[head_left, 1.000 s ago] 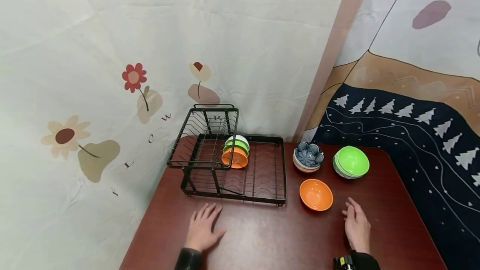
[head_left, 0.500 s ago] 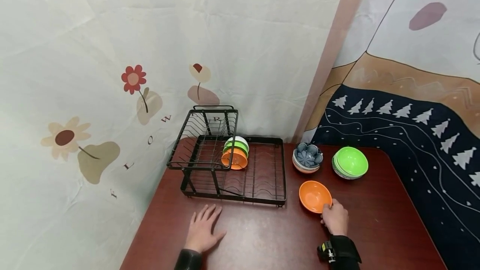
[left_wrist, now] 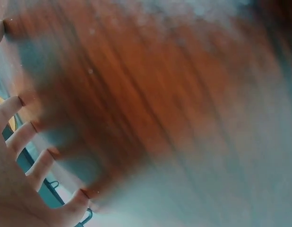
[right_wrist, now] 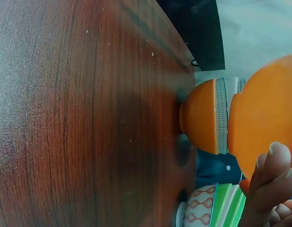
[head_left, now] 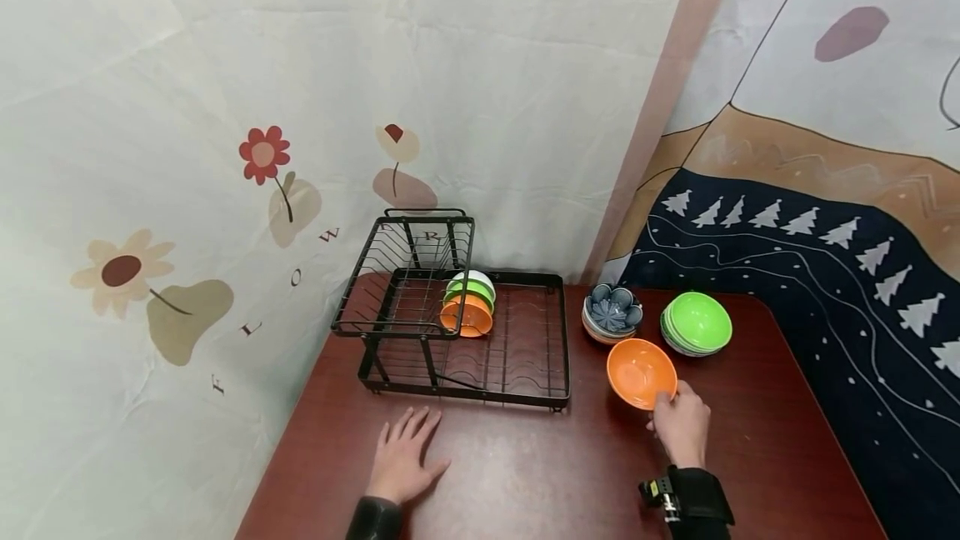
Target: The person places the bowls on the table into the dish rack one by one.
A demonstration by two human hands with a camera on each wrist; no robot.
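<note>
An orange bowl (head_left: 640, 372) is pinched at its right rim by my right hand (head_left: 682, 427), thumb inside the rim and fingers underneath. In the right wrist view the bowl (right_wrist: 271, 113) hangs off the tabletop. My left hand (head_left: 403, 457) rests on the table with its fingers spread, in front of the black dish rack (head_left: 465, 394); its fingertips (left_wrist: 27, 132) touch the wood in the left wrist view. Inside the rack's lower tier stand an orange bowl (head_left: 468, 317), a green bowl and a white one, tilted on edge.
Behind the held bowl is a stack of bowls topped by a blue-grey flower-shaped bowl (head_left: 612, 311). Right of it stands another stack with a green bowl (head_left: 701, 322) on top. The brown table (head_left: 525, 473) meets printed cloth (head_left: 525, 107) at the back.
My right hand has moved left to the orange bowl, taken its rim and lifted it off the table, slightly toward the back. The left hand has stayed in place.
</note>
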